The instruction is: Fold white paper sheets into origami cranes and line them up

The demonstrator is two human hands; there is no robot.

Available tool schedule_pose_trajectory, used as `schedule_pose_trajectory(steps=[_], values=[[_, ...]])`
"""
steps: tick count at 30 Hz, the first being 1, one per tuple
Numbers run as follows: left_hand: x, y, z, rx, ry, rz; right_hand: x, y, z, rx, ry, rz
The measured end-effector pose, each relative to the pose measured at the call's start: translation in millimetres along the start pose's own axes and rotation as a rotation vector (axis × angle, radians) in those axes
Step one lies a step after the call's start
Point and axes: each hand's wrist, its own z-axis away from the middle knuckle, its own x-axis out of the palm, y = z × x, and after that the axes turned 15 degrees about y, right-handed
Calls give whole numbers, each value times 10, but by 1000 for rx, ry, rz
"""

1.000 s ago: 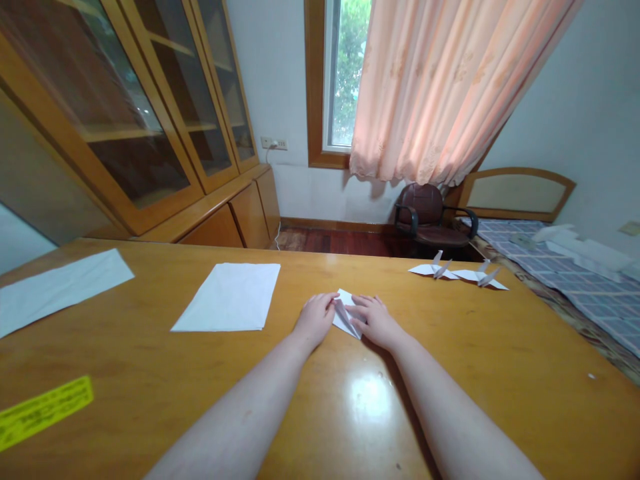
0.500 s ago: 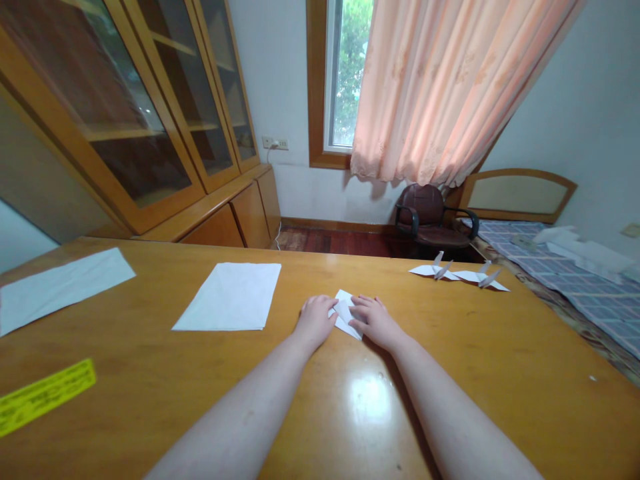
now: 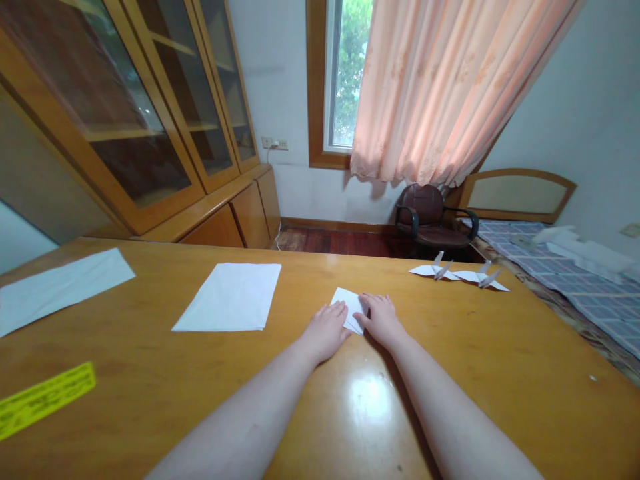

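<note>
A small folded piece of white paper [image 3: 347, 309] lies flat on the honey-coloured wooden table [image 3: 125, 353], just in front of me. My left hand [image 3: 327, 331] rests with flat fingers on the paper's lower left edge. My right hand [image 3: 380, 319] lies on its right side, with the fingertips touching the paper. Neither hand grips it, and the hands partly hide its lower part.
A white sheet [image 3: 230, 297] and a longer white sheet [image 3: 60, 290] lie to the left, with a yellow printed slip [image 3: 45, 401] near the front left. Several white origami cranes [image 3: 457, 275] stand at the far right. Beyond the table are a dark chair [image 3: 425, 223] and a bed [image 3: 585, 280].
The paper now lies flatter, with its raised folded flap gone. My left hand has shifted right and closer to me, and my right hand has moved slightly toward the paper's right edge.
</note>
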Motion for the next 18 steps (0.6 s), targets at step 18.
schedule_pose_trajectory(steps=[18], values=[[-38, 0, 26, -53, -88, 0, 139, 149, -50, 194, 306, -453]])
